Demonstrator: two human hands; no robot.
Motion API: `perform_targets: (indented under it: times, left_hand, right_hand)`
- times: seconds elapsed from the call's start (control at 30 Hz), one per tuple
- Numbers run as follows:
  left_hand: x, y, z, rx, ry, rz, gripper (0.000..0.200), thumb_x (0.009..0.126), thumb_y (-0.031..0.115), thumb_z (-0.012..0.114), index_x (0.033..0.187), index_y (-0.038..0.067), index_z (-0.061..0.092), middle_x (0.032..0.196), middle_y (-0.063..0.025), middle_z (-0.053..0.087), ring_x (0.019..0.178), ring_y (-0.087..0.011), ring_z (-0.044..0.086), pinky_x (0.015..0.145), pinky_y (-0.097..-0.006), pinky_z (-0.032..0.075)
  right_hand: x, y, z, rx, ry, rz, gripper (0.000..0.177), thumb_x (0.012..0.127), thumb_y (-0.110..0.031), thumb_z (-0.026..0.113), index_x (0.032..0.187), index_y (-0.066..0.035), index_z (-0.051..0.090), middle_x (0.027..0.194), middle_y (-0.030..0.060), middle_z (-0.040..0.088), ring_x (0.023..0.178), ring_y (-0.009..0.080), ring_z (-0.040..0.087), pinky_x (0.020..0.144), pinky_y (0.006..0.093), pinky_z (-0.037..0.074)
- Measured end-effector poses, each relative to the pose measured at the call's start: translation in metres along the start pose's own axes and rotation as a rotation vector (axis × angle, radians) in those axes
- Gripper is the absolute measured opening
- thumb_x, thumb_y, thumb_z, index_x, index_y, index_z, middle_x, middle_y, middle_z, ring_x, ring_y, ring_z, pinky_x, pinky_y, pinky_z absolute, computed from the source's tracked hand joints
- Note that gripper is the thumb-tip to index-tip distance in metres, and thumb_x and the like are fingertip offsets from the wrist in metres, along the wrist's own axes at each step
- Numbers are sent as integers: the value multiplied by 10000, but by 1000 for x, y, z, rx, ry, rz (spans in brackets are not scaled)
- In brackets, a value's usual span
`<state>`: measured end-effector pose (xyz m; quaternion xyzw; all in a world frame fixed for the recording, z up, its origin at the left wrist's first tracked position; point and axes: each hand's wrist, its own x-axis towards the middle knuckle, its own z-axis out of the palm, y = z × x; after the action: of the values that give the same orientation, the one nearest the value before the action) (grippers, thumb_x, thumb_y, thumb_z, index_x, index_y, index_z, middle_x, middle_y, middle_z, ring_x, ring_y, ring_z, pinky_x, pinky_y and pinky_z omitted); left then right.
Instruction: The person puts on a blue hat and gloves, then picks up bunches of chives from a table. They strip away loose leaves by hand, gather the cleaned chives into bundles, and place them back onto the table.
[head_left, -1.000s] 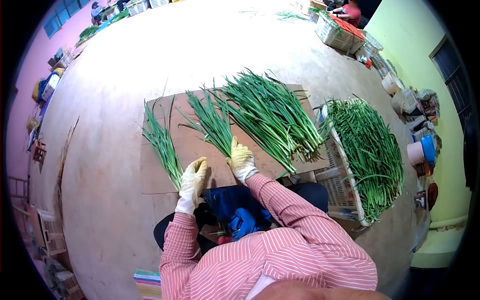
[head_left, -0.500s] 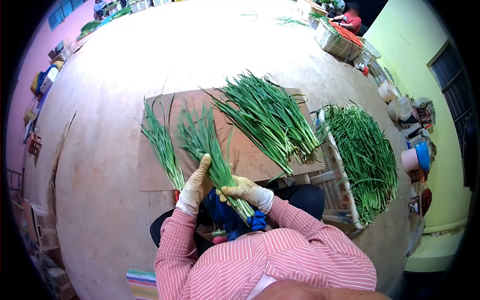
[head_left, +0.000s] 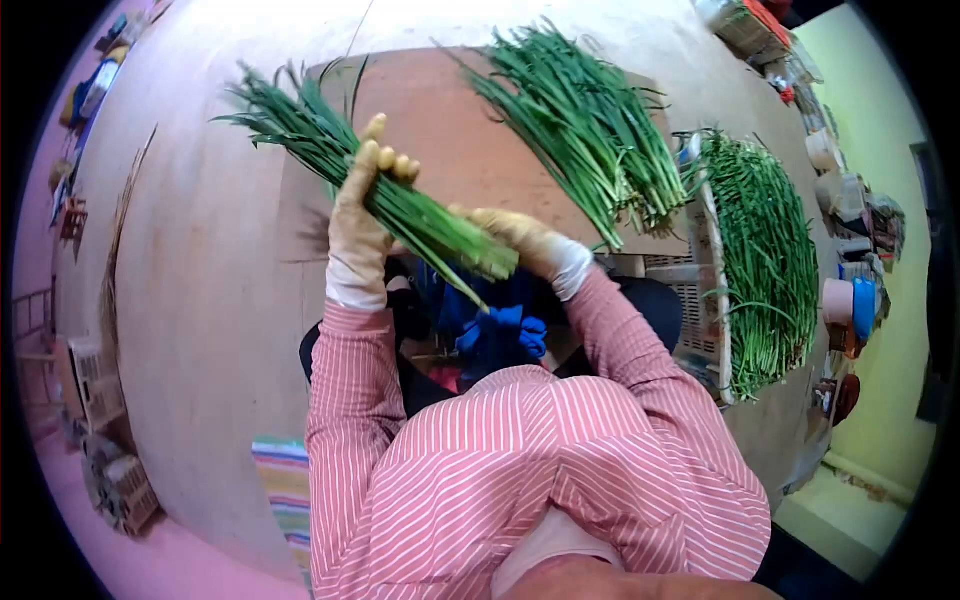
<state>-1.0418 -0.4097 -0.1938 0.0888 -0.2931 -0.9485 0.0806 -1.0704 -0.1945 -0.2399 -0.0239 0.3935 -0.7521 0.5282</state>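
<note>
My left hand (head_left: 366, 215), in a pale glove, is wrapped round the middle of a bunch of long green stalks (head_left: 310, 125). The bunch is tilted, leaves to the upper left and cut ends to the lower right. Beside the cut ends is my right hand (head_left: 520, 238), also gloved; its fingers are partly behind the bunch and blurred. A larger pile of green stalks (head_left: 590, 130) lies on the brown board (head_left: 430, 120) in front of me. The held bunch covers the board's left part.
A crate (head_left: 712, 290) heaped with green stalks (head_left: 765, 260) stands to the right of the board. Buckets, among them a blue one (head_left: 864, 305), line the right wall. A striped mat (head_left: 283, 490) lies at the lower left, and a dry stalk bundle (head_left: 120, 220) farther left.
The held bunch has swung to a flatter tilt, its leaves now farther left. My right hand has moved right, towards the cut ends. The camera view has tipped downward.
</note>
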Motion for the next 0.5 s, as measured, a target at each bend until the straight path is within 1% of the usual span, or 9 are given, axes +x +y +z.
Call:
perform_targets:
  times: [0.03,0.07,0.13,0.27,0.33,0.37,0.4,0.47,0.5]
  left_hand:
    - [2,6,-5,-14,53,49,413,930,185,618,1300,23,528,846,12,627,798,-128,617,857,-322,539]
    - [2,11,-10,-29,101,98,382,930,174,616,1278,29,549,857,7,645,796,-134,631,856,-323,546]
    - [5,17,-22,-22,144,127,357,927,205,630,1256,79,575,885,-8,627,817,-135,627,842,-314,553]
    - [4,19,-28,-73,236,147,299,931,203,623,1204,82,605,917,-29,636,837,-149,646,843,-339,561]
    - [5,19,-29,-96,268,128,306,931,212,624,1208,85,604,914,-27,634,842,-156,646,856,-353,556]
    - [5,17,-29,-97,269,129,306,931,212,624,1208,85,604,914,-27,634,842,-156,646,856,-353,556]
    - [5,15,-28,-81,266,122,310,930,214,625,1211,85,604,919,-26,633,852,-159,644,863,-360,553]
    - [5,12,-27,-64,263,113,313,929,215,626,1214,86,603,924,-24,632,862,-162,643,870,-367,550]
    - [3,10,-27,-61,257,93,318,929,213,627,1219,86,600,936,-23,632,875,-162,639,875,-373,547]
  right_hand:
    - [18,12,-31,175,108,-60,402,933,-324,608,1230,-55,575,1096,69,652,950,154,629,889,308,498]
    - [-2,-7,-22,-70,204,-56,474,924,-342,623,1290,-52,542,1151,85,632,1025,173,606,933,312,474]
    - [-25,-19,-3,-396,243,-311,581,900,-375,653,1350,-46,493,1214,103,599,1101,193,575,979,316,440]
    - [-22,-14,2,-707,337,-381,636,865,-367,693,1378,-63,474,1241,120,584,1129,215,564,1010,330,412]
    - [-21,-14,28,-1321,452,-645,623,832,-332,722,1361,-87,502,1235,126,583,1130,254,568,1030,335,395]
    - [-16,-13,37,-1386,472,-793,545,813,-276,724,1298,-85,565,1181,147,605,1077,290,591,963,353,441]
    - [-11,-15,42,-1386,472,-793,545,813,-276,724,1298,-85,565,1181,147,605,1077,290,591,963,353,441]
    - [-2,-22,46,-1508,313,-851,426,813,-219,708,1196,-50,631,1067,156,643,963,302,622,855,368,479]
    - [6,-18,40,-1391,284,-857,328,810,-156,689,1112,-30,668,953,159,657,836,313,628,774,385,485]
